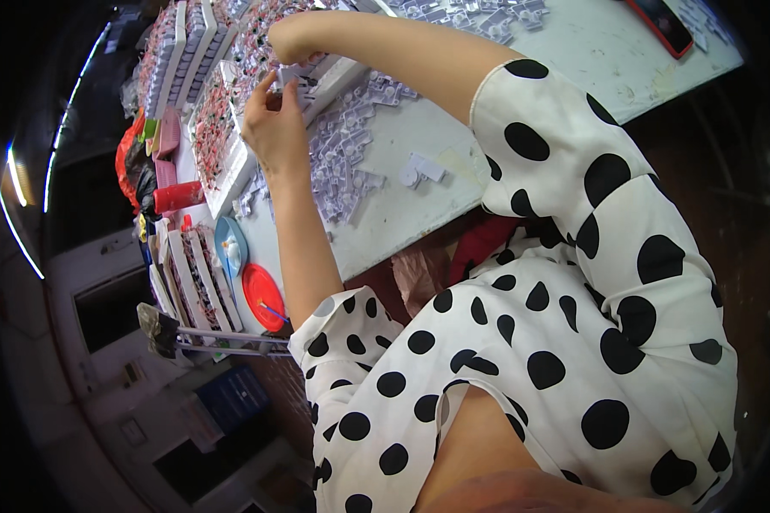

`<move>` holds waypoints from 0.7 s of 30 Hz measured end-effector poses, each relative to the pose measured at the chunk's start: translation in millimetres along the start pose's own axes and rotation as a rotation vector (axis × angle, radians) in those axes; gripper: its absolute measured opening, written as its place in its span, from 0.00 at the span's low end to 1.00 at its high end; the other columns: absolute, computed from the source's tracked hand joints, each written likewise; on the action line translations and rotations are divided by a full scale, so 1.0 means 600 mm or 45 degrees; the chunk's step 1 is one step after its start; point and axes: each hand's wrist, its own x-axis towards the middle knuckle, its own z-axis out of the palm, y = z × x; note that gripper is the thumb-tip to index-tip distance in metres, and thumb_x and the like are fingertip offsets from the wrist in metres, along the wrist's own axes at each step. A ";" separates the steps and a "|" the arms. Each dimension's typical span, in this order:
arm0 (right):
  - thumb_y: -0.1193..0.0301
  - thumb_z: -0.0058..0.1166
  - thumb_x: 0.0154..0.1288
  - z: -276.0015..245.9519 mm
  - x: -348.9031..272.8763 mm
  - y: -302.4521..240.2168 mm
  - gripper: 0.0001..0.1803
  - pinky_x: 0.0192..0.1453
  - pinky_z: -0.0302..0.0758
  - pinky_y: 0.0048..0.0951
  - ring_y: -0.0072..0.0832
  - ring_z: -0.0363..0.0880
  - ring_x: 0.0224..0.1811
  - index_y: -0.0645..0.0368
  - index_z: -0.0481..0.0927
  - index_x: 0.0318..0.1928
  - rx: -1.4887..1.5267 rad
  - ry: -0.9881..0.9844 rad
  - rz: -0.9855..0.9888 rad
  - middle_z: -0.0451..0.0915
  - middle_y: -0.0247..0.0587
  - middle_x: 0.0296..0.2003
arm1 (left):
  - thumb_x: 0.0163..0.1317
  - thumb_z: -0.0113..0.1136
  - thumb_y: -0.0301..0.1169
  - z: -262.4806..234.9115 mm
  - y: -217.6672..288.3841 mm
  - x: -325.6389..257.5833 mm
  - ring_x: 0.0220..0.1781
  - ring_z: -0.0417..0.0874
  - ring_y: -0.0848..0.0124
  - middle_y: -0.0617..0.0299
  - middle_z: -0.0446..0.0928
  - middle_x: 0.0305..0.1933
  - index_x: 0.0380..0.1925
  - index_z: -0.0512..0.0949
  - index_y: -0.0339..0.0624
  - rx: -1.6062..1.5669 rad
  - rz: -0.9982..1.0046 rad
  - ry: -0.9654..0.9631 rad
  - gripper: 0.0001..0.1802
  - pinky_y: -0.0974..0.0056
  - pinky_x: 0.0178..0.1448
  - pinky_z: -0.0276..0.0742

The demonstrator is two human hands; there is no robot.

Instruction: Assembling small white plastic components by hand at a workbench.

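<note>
Crowded around both hands: trays (218, 137) to the left, loose white parts (346, 158) heaped just beside. Bare bench (590, 51) to the right, up to the red phone (661, 26).

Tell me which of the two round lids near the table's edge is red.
The red lid is the one nearer the table's edge, beside the person's left forearm. The other lid, just beyond it, is light blue.

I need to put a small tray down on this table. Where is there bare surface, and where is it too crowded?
Bare tabletop lies between the right forearm and the red phone, and along the near edge by the loose white piece. It is crowded under the left hand and right hand: a pile of small plastic parts, filled white trays, and the blue lid and red lid.
</note>
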 end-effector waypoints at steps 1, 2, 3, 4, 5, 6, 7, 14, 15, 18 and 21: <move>0.66 0.63 0.57 -0.014 -0.033 -0.007 0.14 0.23 0.77 0.35 0.32 0.81 0.22 0.69 0.84 0.31 -0.051 0.024 -0.002 0.83 0.45 0.25 | 0.61 0.71 0.32 -0.002 0.006 0.000 0.32 0.85 0.75 0.59 0.85 0.30 0.51 0.83 0.38 -0.092 -0.017 0.021 0.19 0.70 0.40 0.78; 0.66 0.63 0.57 -0.010 -0.032 0.003 0.14 0.23 0.77 0.35 0.32 0.81 0.22 0.69 0.84 0.31 -0.056 0.025 -0.002 0.83 0.45 0.25 | 0.61 0.71 0.32 -0.001 0.013 0.002 0.32 0.85 0.75 0.59 0.85 0.30 0.51 0.83 0.38 -0.095 -0.016 0.024 0.19 0.70 0.40 0.78; 0.68 0.65 0.54 -0.002 -0.025 0.015 0.13 0.24 0.78 0.35 0.33 0.81 0.22 0.68 0.84 0.29 -0.081 -0.101 0.077 0.83 0.45 0.24 | 0.61 0.70 0.31 0.000 0.019 0.006 0.32 0.85 0.75 0.59 0.85 0.30 0.51 0.83 0.37 -0.194 -0.045 0.005 0.19 0.70 0.40 0.78; 0.69 0.67 0.51 -0.003 -0.032 0.014 0.11 0.24 0.78 0.34 0.33 0.82 0.22 0.67 0.84 0.27 -0.107 -0.228 0.154 0.83 0.45 0.22 | 0.61 0.70 0.31 -0.002 0.025 0.008 0.33 0.85 0.75 0.58 0.85 0.31 0.51 0.83 0.36 -0.292 -0.075 -0.011 0.18 0.70 0.40 0.78; 0.69 0.67 0.51 0.000 -0.038 0.012 0.11 0.24 0.78 0.34 0.33 0.82 0.22 0.67 0.84 0.27 -0.112 -0.230 0.150 0.83 0.45 0.22 | 0.61 0.70 0.31 -0.002 0.021 0.011 0.33 0.85 0.75 0.58 0.85 0.31 0.51 0.83 0.36 -0.293 -0.078 -0.005 0.18 0.70 0.40 0.78; 0.70 0.69 0.49 0.007 -0.046 0.009 0.10 0.26 0.79 0.34 0.33 0.83 0.23 0.66 0.85 0.26 -0.212 -0.233 0.070 0.83 0.44 0.22 | 0.62 0.70 0.31 -0.002 0.015 0.017 0.33 0.85 0.75 0.58 0.85 0.31 0.50 0.83 0.35 -0.279 -0.067 -0.003 0.18 0.70 0.40 0.78; 0.71 0.70 0.46 0.006 -0.054 0.006 0.09 0.28 0.80 0.34 0.33 0.83 0.24 0.65 0.85 0.26 -0.310 -0.229 -0.006 0.84 0.43 0.22 | 0.62 0.70 0.31 -0.002 0.016 0.021 0.33 0.85 0.75 0.58 0.85 0.31 0.50 0.83 0.34 -0.267 -0.049 -0.006 0.18 0.70 0.40 0.78; 0.66 0.68 0.50 0.036 -0.047 0.029 0.10 0.42 0.82 0.39 0.39 0.87 0.36 0.50 0.89 0.35 -0.283 0.309 -0.063 0.87 0.41 0.29 | 0.61 0.70 0.30 -0.006 -0.004 0.030 0.30 0.83 0.77 0.60 0.84 0.27 0.49 0.83 0.35 -0.430 -0.022 0.038 0.17 0.69 0.36 0.77; 0.66 0.68 0.50 0.039 -0.041 0.027 0.10 0.42 0.82 0.39 0.39 0.87 0.36 0.50 0.89 0.35 -0.282 0.312 -0.066 0.87 0.41 0.29 | 0.61 0.71 0.29 -0.008 -0.006 0.028 0.31 0.84 0.76 0.58 0.84 0.29 0.49 0.82 0.33 -0.430 -0.053 0.021 0.18 0.70 0.37 0.80; 0.66 0.65 0.55 0.047 -0.017 0.026 0.10 0.45 0.81 0.39 0.36 0.87 0.41 0.47 0.89 0.39 -0.278 0.505 -0.070 0.88 0.38 0.35 | 0.61 0.72 0.28 -0.013 0.002 0.020 0.31 0.86 0.74 0.55 0.85 0.31 0.49 0.81 0.30 -0.420 -0.097 0.000 0.19 0.71 0.39 0.83; 0.66 0.63 0.57 0.041 -0.007 0.034 0.10 0.45 0.81 0.39 0.36 0.87 0.42 0.47 0.88 0.40 -0.275 0.505 -0.183 0.88 0.37 0.38 | 0.60 0.71 0.29 -0.001 0.017 0.006 0.31 0.86 0.74 0.55 0.85 0.31 0.48 0.82 0.30 -0.393 -0.110 -0.022 0.19 0.70 0.38 0.83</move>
